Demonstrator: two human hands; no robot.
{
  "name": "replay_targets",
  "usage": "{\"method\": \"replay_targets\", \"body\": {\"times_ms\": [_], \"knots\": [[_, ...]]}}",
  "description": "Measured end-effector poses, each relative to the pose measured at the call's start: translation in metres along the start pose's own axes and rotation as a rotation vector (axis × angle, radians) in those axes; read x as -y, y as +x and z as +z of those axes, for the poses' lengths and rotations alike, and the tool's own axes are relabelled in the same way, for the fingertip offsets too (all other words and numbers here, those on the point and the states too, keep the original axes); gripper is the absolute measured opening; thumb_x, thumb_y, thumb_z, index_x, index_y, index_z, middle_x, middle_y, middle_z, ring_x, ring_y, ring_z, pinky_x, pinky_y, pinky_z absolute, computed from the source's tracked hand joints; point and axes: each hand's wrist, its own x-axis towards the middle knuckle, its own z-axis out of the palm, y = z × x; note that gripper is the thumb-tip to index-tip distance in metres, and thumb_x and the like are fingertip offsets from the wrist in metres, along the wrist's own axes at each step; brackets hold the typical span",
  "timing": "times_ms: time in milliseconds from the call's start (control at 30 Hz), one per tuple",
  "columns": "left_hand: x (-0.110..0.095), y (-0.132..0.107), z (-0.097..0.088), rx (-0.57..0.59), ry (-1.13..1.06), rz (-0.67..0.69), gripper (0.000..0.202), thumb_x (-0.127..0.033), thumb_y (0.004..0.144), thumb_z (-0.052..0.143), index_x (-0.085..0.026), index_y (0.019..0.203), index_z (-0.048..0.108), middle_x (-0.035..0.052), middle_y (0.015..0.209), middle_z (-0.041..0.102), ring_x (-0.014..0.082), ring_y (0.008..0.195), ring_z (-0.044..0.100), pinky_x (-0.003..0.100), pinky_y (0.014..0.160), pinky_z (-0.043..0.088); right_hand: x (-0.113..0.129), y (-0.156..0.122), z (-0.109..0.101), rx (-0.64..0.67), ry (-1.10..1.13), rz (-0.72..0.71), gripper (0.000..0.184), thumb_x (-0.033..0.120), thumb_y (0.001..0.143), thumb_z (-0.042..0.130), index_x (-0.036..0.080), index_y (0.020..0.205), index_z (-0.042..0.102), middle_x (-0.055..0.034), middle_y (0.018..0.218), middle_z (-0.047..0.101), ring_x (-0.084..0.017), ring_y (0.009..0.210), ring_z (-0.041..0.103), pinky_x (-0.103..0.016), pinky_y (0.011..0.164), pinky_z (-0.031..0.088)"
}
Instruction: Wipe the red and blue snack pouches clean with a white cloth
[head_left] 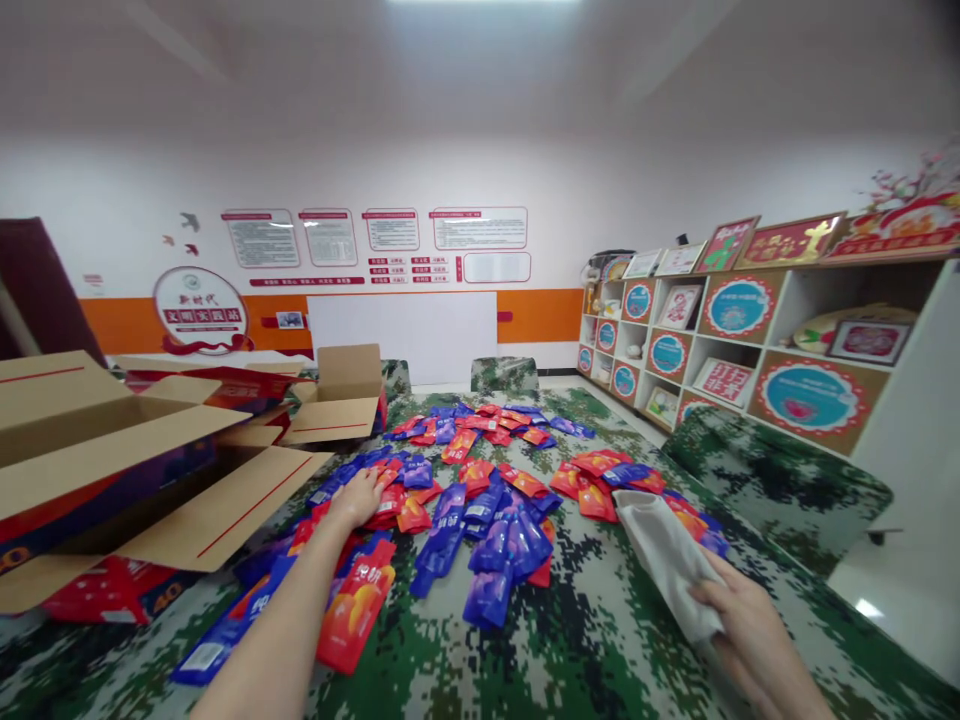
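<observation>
My left hand (358,497) reaches into the left part of the piled pouches, its fingers bent down onto a red packet (385,508); what lies under the fingertips is hidden. My right hand (739,612) grips the near end of a limp greyish-white bag (664,555), thumb on top. The bag's far end hangs over the edge of the right cluster of red pouches (596,483). Between my hands lie several blue pouches (512,540) with spouts or narrow ends. A larger red pouch (356,605) with orange fruit printed on it rests beside my left forearm.
Opened cardboard boxes (225,500) crowd the left side, flaps sticking out over the camouflage tablecloth (592,640). Another pouch heap (491,425) lies farther back. Camouflage-covered chairs (776,480) stand around the table. Shelving (750,340) with framed pictures runs along the right.
</observation>
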Motion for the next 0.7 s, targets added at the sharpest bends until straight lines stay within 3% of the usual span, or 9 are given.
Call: {"method": "replay_targets", "body": {"times_ms": [200,333,433,500,600,700], "knots": [[0.001,0.001,-0.004,0.057,0.023,0.023,0.048,-0.042,0.09,0.031,-0.022,0.133,0.04,0.0102,0.138,0.039,0.0273,0.129,0.03,0.047,0.101,0.023,-0.001,-0.001,0.002,-0.001,-0.01,-0.011,0.082,0.006,0.041,0.059,0.018,0.122,0.056,-0.0031,0.074,0.072,-0.022,0.059,0.065,-0.024,0.048,0.05],[-0.035,-0.012,-0.014,-0.022,0.026,0.083,0.061,-0.044,0.087,0.037,-0.011,0.138,0.03,0.0162,0.145,0.024,0.0272,0.136,0.01,0.043,0.107,0.012,-0.002,0.0,0.001,0.022,-0.007,-0.03,0.078,0.007,0.042,0.057,0.016,0.119,0.058,-0.0042,0.077,0.072,-0.023,0.061,0.065,-0.023,0.045,0.048],[-0.079,-0.035,-0.015,-0.039,-0.11,0.274,0.076,-0.052,0.083,0.044,-0.009,0.141,0.021,0.0168,0.144,0.024,0.026,0.134,0.021,0.034,0.106,0.02,-0.004,0.001,0.0,0.026,-0.001,-0.071,0.072,0.008,0.042,0.056,0.014,0.113,0.062,-0.0051,0.077,0.072,-0.023,0.062,0.065,-0.024,0.046,0.049],[-0.106,-0.053,-0.011,0.052,-0.203,0.359,0.087,-0.056,0.076,0.052,-0.01,0.142,0.019,0.0172,0.142,0.027,0.0269,0.131,0.028,0.032,0.104,0.025,-0.006,0.001,0.0,0.046,0.004,-0.085,0.071,0.008,0.043,0.055,0.014,0.113,0.062,-0.0047,0.078,0.072,-0.022,0.063,0.065,-0.024,0.049,0.049],[-0.131,-0.075,-0.005,0.156,-0.242,0.336,0.09,-0.052,0.068,0.064,-0.012,0.139,0.026,0.0165,0.137,0.037,0.0274,0.127,0.035,0.031,0.101,0.03,-0.009,0.001,-0.001,0.105,-0.008,-0.106,0.074,0.007,0.045,0.053,0.014,0.118,0.059,-0.0039,0.08,0.072,-0.021,0.065,0.065,-0.023,0.05,0.048],[-0.14,-0.087,-0.003,0.159,-0.226,0.287,0.075,-0.043,0.068,0.067,-0.013,0.13,0.039,0.013,0.125,0.051,0.0258,0.119,0.045,0.03,0.096,0.034,-0.013,0.002,-0.002,0.109,-0.05,-0.147,0.073,0.007,0.045,0.05,0.012,0.118,0.059,-0.0042,0.081,0.072,-0.021,0.068,0.065,-0.021,0.048,0.046]]}}
